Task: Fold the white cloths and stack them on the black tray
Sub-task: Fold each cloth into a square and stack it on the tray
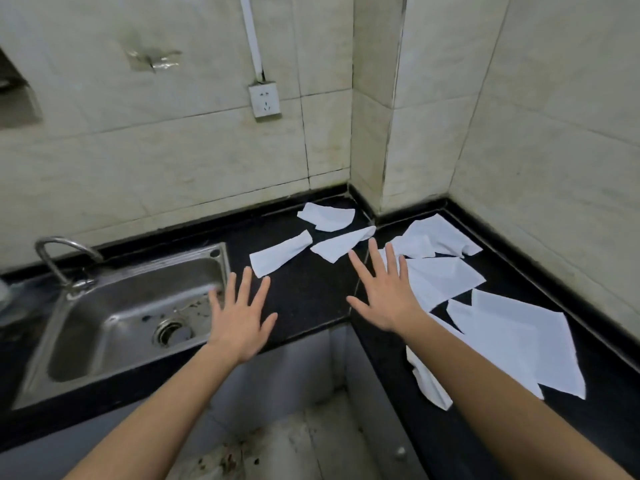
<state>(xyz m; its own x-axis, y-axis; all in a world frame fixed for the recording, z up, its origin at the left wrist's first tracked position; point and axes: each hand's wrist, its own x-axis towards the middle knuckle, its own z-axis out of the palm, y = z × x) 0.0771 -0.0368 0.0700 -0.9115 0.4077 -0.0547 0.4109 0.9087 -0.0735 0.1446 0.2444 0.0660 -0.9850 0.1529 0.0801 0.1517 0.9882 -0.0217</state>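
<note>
Several white cloths lie scattered over the black L-shaped counter [311,296]. One crumpled cloth [327,217] sits near the back corner, a long one [278,258] and a pointed one [341,244] lie just in front of it. More cloths [440,275] spread along the right arm of the counter, with the largest flat cloth [519,341] nearest me. My left hand [239,320] hovers with fingers spread by the sink's right rim, holding nothing. My right hand [384,289] is spread too, partly over a cloth's edge. No black tray shows in the head view.
A steel sink [114,327] with a curved tap [62,254] fills the left of the counter. Tiled walls close in behind and to the right, with a wall socket [265,100] above. Below the counter's inner corner lies a stained floor [277,445].
</note>
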